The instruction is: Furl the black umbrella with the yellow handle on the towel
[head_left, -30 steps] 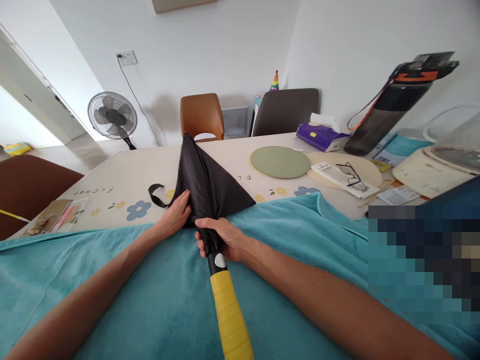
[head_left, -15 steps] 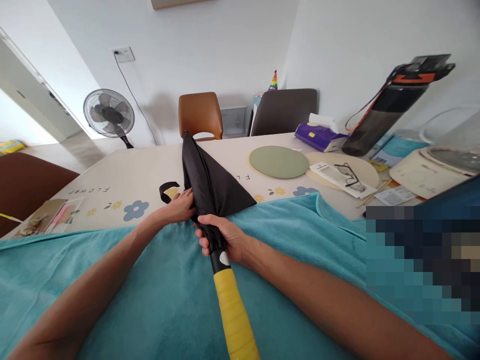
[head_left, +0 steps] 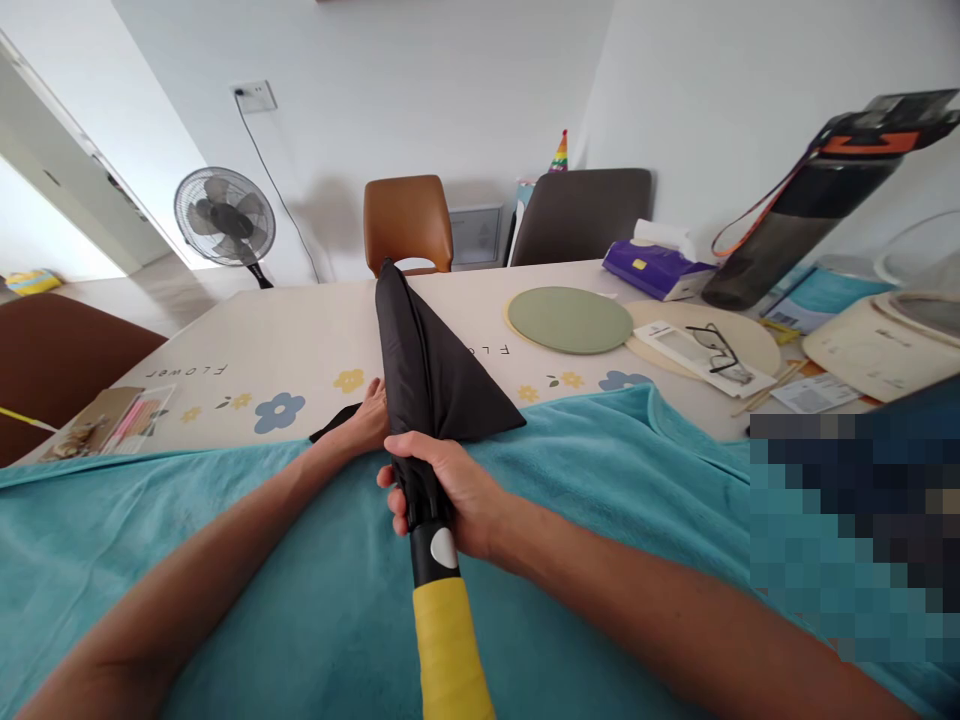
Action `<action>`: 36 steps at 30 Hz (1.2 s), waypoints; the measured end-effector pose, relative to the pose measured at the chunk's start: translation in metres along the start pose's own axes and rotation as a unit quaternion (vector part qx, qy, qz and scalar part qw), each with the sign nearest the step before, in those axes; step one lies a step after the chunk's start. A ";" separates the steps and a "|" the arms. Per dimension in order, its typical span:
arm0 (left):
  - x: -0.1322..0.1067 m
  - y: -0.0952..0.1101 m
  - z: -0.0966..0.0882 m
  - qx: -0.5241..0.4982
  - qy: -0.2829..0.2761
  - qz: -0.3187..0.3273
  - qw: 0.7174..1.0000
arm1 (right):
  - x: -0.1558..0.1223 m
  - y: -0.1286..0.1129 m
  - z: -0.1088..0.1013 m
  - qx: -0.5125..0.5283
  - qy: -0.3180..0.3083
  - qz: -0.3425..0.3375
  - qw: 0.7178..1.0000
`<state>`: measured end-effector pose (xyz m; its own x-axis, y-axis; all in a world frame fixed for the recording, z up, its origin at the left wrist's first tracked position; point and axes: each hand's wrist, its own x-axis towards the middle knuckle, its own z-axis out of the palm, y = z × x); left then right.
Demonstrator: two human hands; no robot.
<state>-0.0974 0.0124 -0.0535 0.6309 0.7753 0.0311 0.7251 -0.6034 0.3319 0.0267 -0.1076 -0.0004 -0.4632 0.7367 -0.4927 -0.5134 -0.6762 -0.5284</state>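
Note:
A folded black umbrella (head_left: 424,370) lies along the table, pointing away from me, with a yellow handle (head_left: 448,650) toward me. My right hand (head_left: 450,485) is wrapped round the gathered fabric just above the handle's black collar. My left hand (head_left: 365,422) is tucked against the left side of the canopy, fingers partly hidden behind the fabric, touching the black closing strap (head_left: 335,421). Both forearms rest over a teal towel (head_left: 300,580) that covers the near part of the table.
The flower-printed tablecloth (head_left: 285,340) carries a green round mat (head_left: 570,319), glasses on a paper (head_left: 712,347), a purple tissue box (head_left: 656,270), a dark bottle (head_left: 802,210) and an appliance (head_left: 877,345) at right. Chairs (head_left: 409,222) and a fan (head_left: 225,215) stand behind.
My left hand has slid in closer against the canopy and pulled the strap loop flat beneath it. My right hand has shifted slightly along the umbrella toward me. The view moved a little.

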 end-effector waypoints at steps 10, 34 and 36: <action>0.009 -0.031 -0.014 0.118 -0.005 -0.023 0.993 | 0.012 0.010 -0.012 -0.002 0.035 -0.005 0.999; 0.018 -0.075 -0.005 0.105 0.029 -0.099 0.989 | 0.026 0.012 -0.026 -0.016 -0.023 -0.007 1.000; 0.025 -0.076 -0.008 0.055 0.048 -0.114 0.991 | 0.025 0.012 -0.025 -0.011 -0.022 -0.009 1.000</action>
<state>-0.1396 0.0790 -0.0705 0.4213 0.9050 0.0589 0.8752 -0.4228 0.2353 0.0273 -0.0972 -0.0366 -0.4857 0.7479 -0.4524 -0.5056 -0.6626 -0.5526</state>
